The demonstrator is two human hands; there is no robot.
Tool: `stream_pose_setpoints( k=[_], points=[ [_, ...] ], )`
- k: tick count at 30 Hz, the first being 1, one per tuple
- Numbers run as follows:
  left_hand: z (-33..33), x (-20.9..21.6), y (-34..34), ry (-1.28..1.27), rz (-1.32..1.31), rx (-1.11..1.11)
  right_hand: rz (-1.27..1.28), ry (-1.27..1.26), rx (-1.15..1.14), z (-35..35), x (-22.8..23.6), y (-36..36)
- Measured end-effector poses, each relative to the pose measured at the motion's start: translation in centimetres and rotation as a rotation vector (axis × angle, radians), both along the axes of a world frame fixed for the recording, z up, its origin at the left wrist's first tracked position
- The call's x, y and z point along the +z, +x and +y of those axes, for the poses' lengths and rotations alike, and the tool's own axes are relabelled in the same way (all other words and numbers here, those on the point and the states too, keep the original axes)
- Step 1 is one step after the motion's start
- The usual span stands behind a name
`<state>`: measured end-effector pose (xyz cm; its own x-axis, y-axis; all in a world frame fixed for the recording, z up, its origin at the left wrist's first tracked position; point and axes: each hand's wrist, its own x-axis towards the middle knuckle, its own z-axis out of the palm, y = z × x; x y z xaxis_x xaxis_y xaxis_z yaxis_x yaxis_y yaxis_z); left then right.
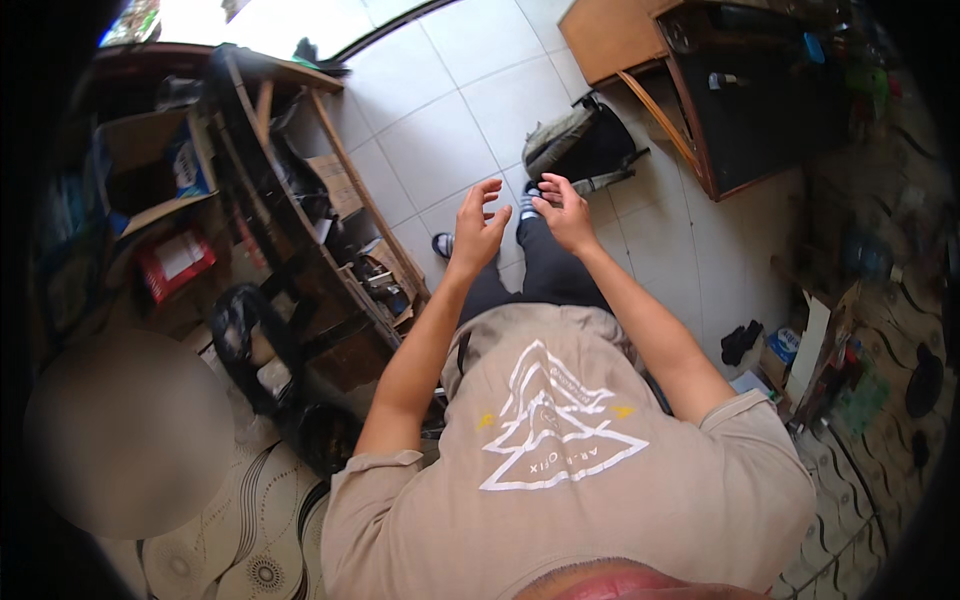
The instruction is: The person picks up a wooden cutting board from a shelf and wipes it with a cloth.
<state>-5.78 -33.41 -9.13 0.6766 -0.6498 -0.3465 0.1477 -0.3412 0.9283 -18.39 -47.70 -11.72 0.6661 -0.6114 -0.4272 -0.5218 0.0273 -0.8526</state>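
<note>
My left hand [480, 228] is raised in front of my lap, its fingers loosely bent and apart, holding nothing. Facing it across a small gap, my right hand [566, 213] has curved fingers and an empty palm. Neither hand touches anything. Just beyond the right hand, a grey-green and black backpack [562, 140] lies on the tiled floor. Below the hands show my dark trousers [553, 262], and one foot in a striped sock [531, 206] points toward the backpack.
To the left stands a wooden shelf [352, 185] with cluttered contents, beside an open cardboard box [150, 165], a red box [178, 262] and a black plastic bag [245, 320]. A dark-topped wooden desk [755, 100] is at the far right. Dark cloth [741, 343] lies near assorted clutter at right.
</note>
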Motion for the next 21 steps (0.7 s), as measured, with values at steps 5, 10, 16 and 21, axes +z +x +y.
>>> stream_pose_setpoints(
  k=[5,10,16,21],
  points=[
    [-4.9,-20.3,-2.8,0.353,0.503,-0.145,0.4,0.261,-0.231,-7.5,-19.8,-10.4],
    [-8.1,-44.7,-5.9,0.585,0.443,-0.07,0.542,0.642,-0.561,-9.8,-34.9,-16.7],
    [-12.1,-61.3,-8.0,0.668,0.572,-0.074,0.387,0.691,-0.661,-8.0,-54.6,-24.0],
    [-16.0,-66.0,-5.6,0.43,1.098,-0.087,0.234,0.606,-0.588,-5.8,-62.1,-23.0]
  ],
)
